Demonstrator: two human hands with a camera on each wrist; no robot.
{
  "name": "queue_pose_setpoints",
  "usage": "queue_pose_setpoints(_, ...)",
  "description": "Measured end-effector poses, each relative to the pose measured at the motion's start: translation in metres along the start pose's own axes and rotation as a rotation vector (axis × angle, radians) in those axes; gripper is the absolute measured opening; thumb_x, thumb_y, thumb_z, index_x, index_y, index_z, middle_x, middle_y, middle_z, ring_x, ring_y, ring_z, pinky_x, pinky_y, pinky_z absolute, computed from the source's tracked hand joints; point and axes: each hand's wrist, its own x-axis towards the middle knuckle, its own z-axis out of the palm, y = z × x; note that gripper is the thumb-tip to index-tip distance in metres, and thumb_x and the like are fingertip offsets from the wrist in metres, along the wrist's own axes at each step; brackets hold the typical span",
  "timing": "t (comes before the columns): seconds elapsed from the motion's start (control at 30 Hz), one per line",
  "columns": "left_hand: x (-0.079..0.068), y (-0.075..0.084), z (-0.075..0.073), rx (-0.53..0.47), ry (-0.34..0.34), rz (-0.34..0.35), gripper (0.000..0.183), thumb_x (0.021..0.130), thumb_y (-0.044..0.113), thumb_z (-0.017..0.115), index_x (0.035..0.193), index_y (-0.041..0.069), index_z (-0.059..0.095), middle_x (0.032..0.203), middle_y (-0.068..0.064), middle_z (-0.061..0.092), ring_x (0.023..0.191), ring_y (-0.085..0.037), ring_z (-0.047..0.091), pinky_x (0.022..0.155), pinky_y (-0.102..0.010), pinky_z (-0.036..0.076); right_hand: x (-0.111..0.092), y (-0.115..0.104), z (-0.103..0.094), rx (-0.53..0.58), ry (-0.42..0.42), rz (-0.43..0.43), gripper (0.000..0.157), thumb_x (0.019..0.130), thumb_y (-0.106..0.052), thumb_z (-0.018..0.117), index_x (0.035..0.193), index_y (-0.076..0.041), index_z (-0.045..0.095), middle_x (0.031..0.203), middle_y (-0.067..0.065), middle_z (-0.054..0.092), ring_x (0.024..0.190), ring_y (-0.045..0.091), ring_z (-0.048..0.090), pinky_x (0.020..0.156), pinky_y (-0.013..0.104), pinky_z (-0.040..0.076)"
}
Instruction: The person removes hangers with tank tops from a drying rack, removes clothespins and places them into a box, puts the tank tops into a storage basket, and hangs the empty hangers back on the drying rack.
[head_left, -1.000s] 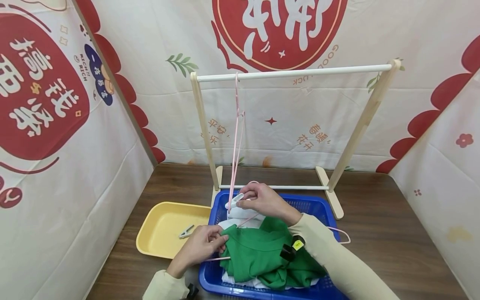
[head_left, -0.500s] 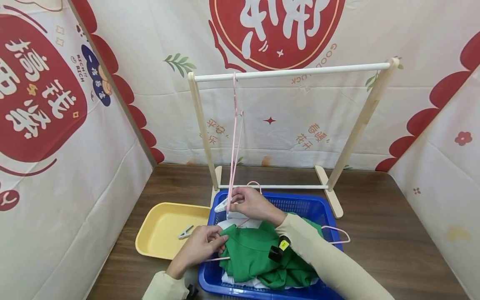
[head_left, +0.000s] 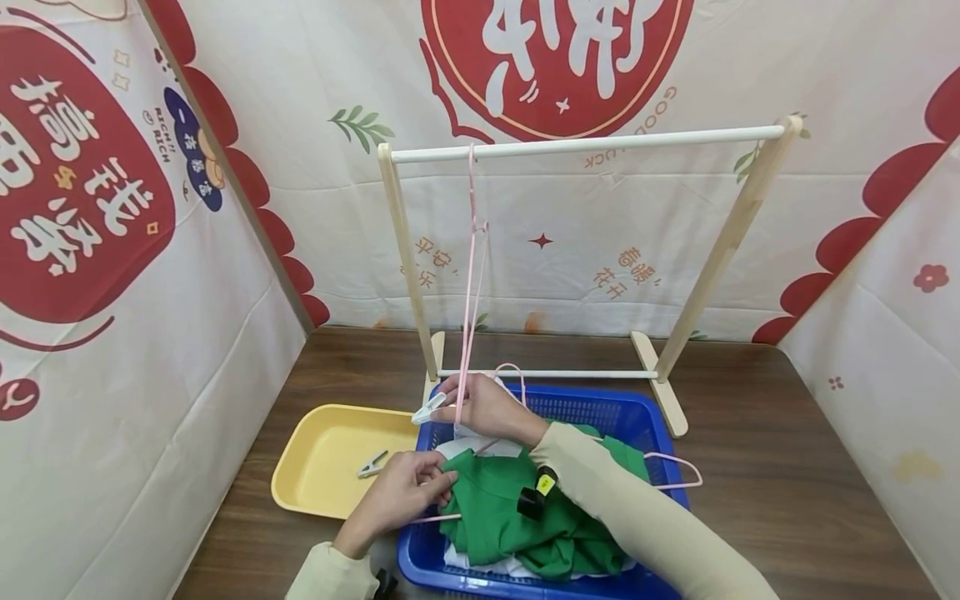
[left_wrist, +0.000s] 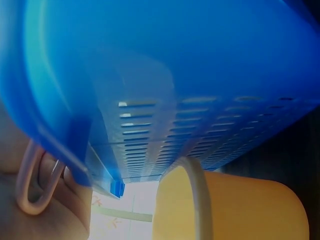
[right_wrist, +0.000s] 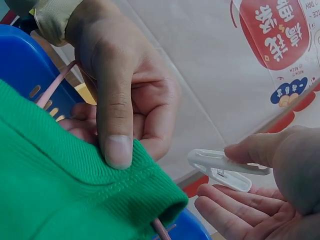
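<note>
My left hand pinches the edge of a green garment that lies on white cloth in a blue basket. In the right wrist view the left thumb presses on the garment's ribbed band, and a pink hanger pokes out of its opening. The rounded end of a pink hanger shows by the left hand in the left wrist view. Between thumb and fingers, my right hand holds a white clothespin above the basket's left rim, near the garment edge.
A drying rack with a white bar and wooden legs stands behind the basket. From its left part hangs a pink hanger. A yellow tray holding another clothespin stands left. Another pink hanger end juts out on the right.
My right hand has moved left with the clothespin, from over the basket to its left rim. A pink hook behind that hand is now more visible. The left hand keeps its place.
</note>
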Motion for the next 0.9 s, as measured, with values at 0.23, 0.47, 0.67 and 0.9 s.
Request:
queue_pose_setpoints(0.23,0.001,-0.002,0.000,0.025,0.000,0.009,0.021,0.096,0.021,0.065,0.076,0.018,0.064,0.064,0.011,0.066,0.060,-0.023,0.068,0.055,-0.022,0.049,0.005,0.005,0.005,0.054,-0.055,-0.071,0.025,0.085,-0.013,0.075,0.102,0.003,0.064,0.089,0.010,0.074,0.078,0.008,0.066,0.064,0.018,0.046)
queue_pose_setpoints(0.47,0.001,-0.003,0.000,0.019,0.004,0.015,0.022,0.097,0.022,0.065,0.075,0.015,0.064,0.064,0.009,0.067,0.060,-0.022,0.068,0.056,-0.022,0.049,0.008,0.005,0.015,0.098,-0.091,-0.061,0.022,0.086,-0.012,0.075,0.100,0.001,0.064,0.089,0.010,0.074,0.076,0.003,0.064,0.062,0.018,0.045)
queue_pose_setpoints(0.67,0.001,-0.001,-0.001,0.016,0.004,0.013,0.022,0.096,0.022,0.065,0.076,0.015,0.064,0.064,0.008,0.068,0.060,-0.021,0.068,0.056,-0.021,0.048,0.010,0.003,0.024,0.046,-0.103,-0.049,0.022,0.087,-0.014,0.075,0.101,-0.002,0.064,0.091,0.008,0.074,0.076,0.002,0.062,0.061,0.018,0.045)
queue_pose_setpoints(0.9,-0.001,0.002,-0.001,-0.001,0.002,0.008,0.023,0.096,0.023,0.065,0.076,0.012,0.064,0.065,0.004,0.068,0.060,-0.022,0.067,0.055,-0.022,0.048,0.014,-0.001,0.029,0.014,-0.106,-0.024,0.022,0.087,-0.014,0.075,0.102,-0.002,0.064,0.092,0.007,0.074,0.082,0.009,0.068,0.067,0.019,0.049)
